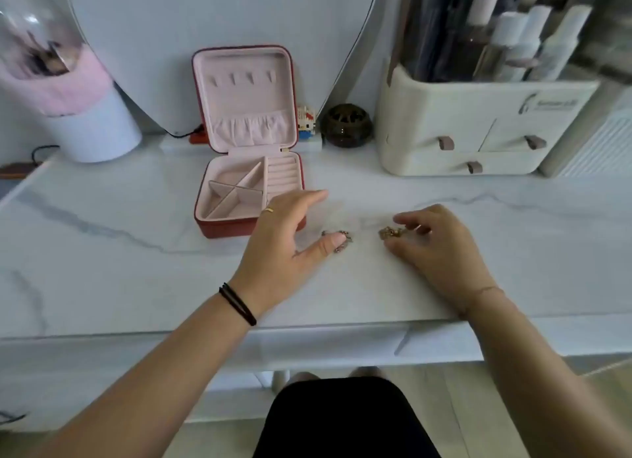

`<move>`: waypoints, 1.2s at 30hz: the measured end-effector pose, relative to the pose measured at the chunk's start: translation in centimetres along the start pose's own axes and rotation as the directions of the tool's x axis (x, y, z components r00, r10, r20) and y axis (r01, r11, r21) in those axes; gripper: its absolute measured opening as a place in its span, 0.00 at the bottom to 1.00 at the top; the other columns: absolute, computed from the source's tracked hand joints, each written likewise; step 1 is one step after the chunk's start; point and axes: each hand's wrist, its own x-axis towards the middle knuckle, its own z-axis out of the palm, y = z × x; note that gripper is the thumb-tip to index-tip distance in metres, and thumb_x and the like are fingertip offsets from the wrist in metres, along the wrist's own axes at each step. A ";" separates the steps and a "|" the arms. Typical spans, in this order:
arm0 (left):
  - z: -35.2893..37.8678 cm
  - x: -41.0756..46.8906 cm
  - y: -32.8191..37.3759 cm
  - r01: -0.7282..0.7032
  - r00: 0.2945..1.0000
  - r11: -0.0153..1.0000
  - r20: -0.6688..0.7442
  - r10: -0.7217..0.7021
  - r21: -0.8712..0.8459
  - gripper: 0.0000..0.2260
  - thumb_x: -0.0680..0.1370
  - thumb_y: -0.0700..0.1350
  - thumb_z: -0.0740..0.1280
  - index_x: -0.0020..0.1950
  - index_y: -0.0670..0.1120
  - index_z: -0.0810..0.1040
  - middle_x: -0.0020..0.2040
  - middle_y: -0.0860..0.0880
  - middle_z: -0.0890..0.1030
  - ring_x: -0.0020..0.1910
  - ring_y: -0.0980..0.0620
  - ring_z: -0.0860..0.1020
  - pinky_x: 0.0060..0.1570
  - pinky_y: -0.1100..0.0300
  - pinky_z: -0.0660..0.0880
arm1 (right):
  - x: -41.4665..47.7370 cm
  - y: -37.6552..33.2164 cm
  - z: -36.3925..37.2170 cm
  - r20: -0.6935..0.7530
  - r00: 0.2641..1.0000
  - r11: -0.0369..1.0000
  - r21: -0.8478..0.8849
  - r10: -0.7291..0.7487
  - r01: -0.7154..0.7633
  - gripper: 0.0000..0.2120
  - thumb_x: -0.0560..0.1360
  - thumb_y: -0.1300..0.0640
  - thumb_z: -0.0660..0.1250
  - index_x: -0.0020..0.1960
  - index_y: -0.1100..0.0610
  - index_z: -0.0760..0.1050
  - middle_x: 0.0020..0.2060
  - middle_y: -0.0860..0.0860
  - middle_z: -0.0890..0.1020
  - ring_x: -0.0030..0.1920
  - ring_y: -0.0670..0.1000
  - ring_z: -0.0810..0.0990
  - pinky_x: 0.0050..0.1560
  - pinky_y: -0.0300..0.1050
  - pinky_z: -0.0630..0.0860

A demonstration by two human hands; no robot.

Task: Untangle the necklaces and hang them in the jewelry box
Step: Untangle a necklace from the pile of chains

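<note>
Fingers [412, 220] of the right hand [441, 249] curl and pinch a gold necklace [390, 233] at frame centre. Left hand [284, 238] is spread and grips nothing; its thumb [330, 244] touches a second necklace [343, 240] on the worktop [478, 252]. Both are probably light, limp and easily snagged; hold at the pendant. Chains are too faint to trace. Box [219, 225] stands open, left of centre.

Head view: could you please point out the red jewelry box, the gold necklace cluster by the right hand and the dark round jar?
Red jewelry box [222, 228]: head view, front wall.
Gold necklace cluster [387, 233]: head view, left end.
Dark round jar [347, 127]: head view, its body.
</note>
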 end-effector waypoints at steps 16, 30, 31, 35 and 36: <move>2.9 7.1 3.2 0.224 0.937 0.950 0.315 -0.149 -0.219 0.16 0.77 0.48 0.66 0.65 0.47 0.73 0.57 0.51 0.79 0.55 0.58 0.77 0.59 0.65 0.71 | 5.2 -2.3 -3.1 0.279 0.949 0.898 0.439 -0.148 0.011 0.04 0.76 0.62 0.66 0.45 0.62 0.79 0.33 0.50 0.83 0.36 0.46 0.80 0.39 0.38 0.76; 3.9 10.4 1.4 0.487 0.873 0.634 0.327 -0.362 -0.600 0.08 0.74 0.38 0.69 0.52 0.40 0.80 0.38 0.44 0.83 0.37 0.51 0.81 0.47 0.61 0.79 | 10.8 -4.2 -2.8 0.150 0.970 0.766 0.641 -0.189 0.050 0.02 0.72 0.64 0.70 0.41 0.60 0.78 0.30 0.54 0.82 0.29 0.48 0.78 0.33 0.38 0.75; 4.0 10.2 1.3 0.493 0.870 0.639 0.327 -0.369 -0.591 0.07 0.74 0.38 0.69 0.51 0.40 0.80 0.37 0.45 0.83 0.37 0.52 0.81 0.44 0.63 0.78 | 10.9 -3.8 -2.5 0.137 0.976 0.770 0.636 -0.167 0.042 0.02 0.72 0.64 0.70 0.41 0.59 0.78 0.30 0.54 0.83 0.28 0.47 0.77 0.32 0.38 0.74; 4.1 9.8 0.8 0.525 0.850 0.670 0.370 -0.375 -0.526 0.05 0.74 0.38 0.69 0.48 0.38 0.81 0.34 0.46 0.82 0.34 0.54 0.80 0.40 0.66 0.77 | 10.8 -3.3 -2.1 0.149 0.980 0.783 0.621 -0.133 0.012 0.02 0.72 0.65 0.70 0.42 0.61 0.78 0.29 0.53 0.82 0.26 0.45 0.75 0.29 0.36 0.71; 4.2 9.7 0.7 0.534 0.843 0.671 0.386 -0.376 -0.514 0.05 0.74 0.38 0.70 0.47 0.38 0.81 0.34 0.46 0.82 0.34 0.54 0.80 0.40 0.66 0.77 | 10.7 -3.2 -2.0 0.166 0.977 0.780 0.626 -0.136 0.002 0.02 0.73 0.66 0.69 0.42 0.61 0.77 0.29 0.53 0.82 0.26 0.45 0.75 0.29 0.35 0.70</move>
